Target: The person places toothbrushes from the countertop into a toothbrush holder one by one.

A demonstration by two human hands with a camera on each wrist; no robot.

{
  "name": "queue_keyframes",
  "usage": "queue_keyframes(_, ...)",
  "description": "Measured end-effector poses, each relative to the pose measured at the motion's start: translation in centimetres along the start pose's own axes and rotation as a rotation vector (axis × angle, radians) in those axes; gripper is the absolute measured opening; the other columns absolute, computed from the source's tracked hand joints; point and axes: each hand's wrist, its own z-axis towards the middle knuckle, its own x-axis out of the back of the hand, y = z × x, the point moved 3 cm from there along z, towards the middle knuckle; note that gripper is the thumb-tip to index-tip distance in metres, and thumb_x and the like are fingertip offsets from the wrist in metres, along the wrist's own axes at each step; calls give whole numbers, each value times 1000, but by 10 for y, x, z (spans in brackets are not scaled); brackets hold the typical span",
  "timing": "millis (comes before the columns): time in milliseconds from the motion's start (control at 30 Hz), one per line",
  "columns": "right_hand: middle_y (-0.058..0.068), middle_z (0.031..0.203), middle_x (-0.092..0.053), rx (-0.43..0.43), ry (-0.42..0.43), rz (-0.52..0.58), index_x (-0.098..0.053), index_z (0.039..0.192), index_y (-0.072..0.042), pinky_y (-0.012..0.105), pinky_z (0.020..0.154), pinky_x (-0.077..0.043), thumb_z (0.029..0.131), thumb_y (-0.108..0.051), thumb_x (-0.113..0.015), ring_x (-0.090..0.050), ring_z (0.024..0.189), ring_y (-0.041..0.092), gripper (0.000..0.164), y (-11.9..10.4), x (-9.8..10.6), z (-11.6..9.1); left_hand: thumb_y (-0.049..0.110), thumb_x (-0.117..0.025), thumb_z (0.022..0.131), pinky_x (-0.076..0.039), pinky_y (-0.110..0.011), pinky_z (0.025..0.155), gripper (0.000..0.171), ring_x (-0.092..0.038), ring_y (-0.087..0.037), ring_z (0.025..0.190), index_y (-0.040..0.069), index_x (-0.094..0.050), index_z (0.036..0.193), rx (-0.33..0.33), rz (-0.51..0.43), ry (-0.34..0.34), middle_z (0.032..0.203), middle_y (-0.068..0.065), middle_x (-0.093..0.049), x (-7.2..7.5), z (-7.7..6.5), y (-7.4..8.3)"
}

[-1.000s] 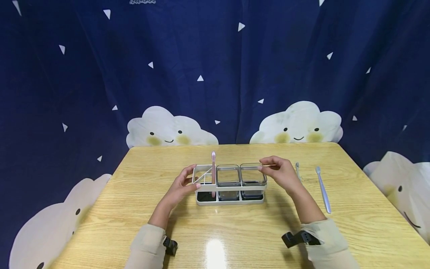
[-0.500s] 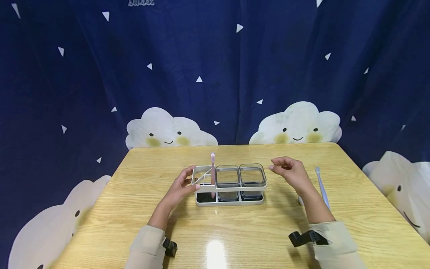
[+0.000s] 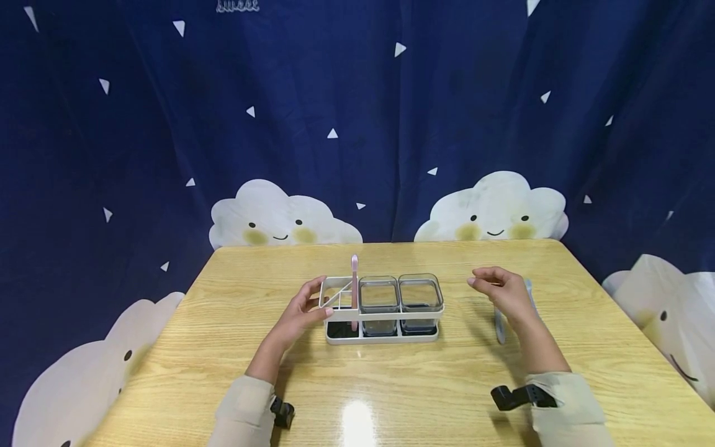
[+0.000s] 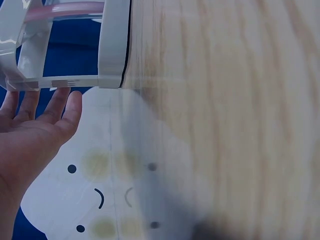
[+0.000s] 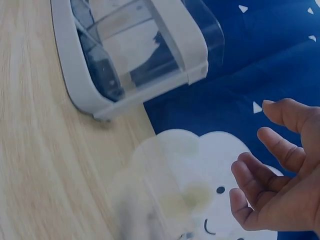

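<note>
A white toothbrush holder (image 3: 385,315) stands on the wooden table. My left hand (image 3: 298,315) holds its left end, thumb at the front rail and fingers around the side. In the left wrist view, the fingertips (image 4: 60,97) meet the holder's side. A pink toothbrush (image 3: 354,285) stands upright in the left section, beside the dividers. Two clear square cups, a middle cup (image 3: 379,304) and a right cup (image 3: 420,304), sit in the other sections. My right hand (image 3: 507,299) hovers right of the holder with loosely bent fingers and nothing in them.
A pale toothbrush (image 3: 499,329) lies on the table (image 3: 447,385), partly hidden by my right hand. Behind that hand, a blue toothbrush (image 3: 529,287) shows mostly its head end. A dark blue curtain (image 3: 313,81) with clouds hangs past the table's far edge.
My right hand has left the rim of the right cup and moved rightward, now overlapping the two lying toothbrushes in the head view. My left hand stays on the holder.
</note>
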Motion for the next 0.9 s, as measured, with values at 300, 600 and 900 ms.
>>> queue_keyframes(300, 7, 107, -55, -47, 48, -5, -54, 118, 4, 35, 80, -43, 90, -34, -62, -50, 90, 9, 48, 15, 13, 0, 6, -66, 84, -42, -40, 91, 66, -40, -36, 121, 16, -35, 142, 10, -6, 4, 138, -16, -36, 0, 0, -1)
queue_keyframes(600, 14, 116, -51, -92, 85, 6, -51, 123, 6, 41, 83, -39, 89, -39, -60, -44, 104, 24, 57, 29, 24, 2, 1, -63, 86, -40, -39, 93, 68, -36, -39, 124, 12, -30, 144, 54, -29, -19, 141, -19, -31, 0, -2, 4)
queue_keyframes(900, 15, 119, -50, -170, 168, 23, -52, 123, -1, 37, 76, -44, 88, -40, -62, -45, 103, 25, 54, 58, 27, 12, 1, -62, 86, -39, -39, 94, 69, -34, -40, 125, 8, -27, 145, 57, -22, -29, 142, -21, -29, -6, -8, 20)
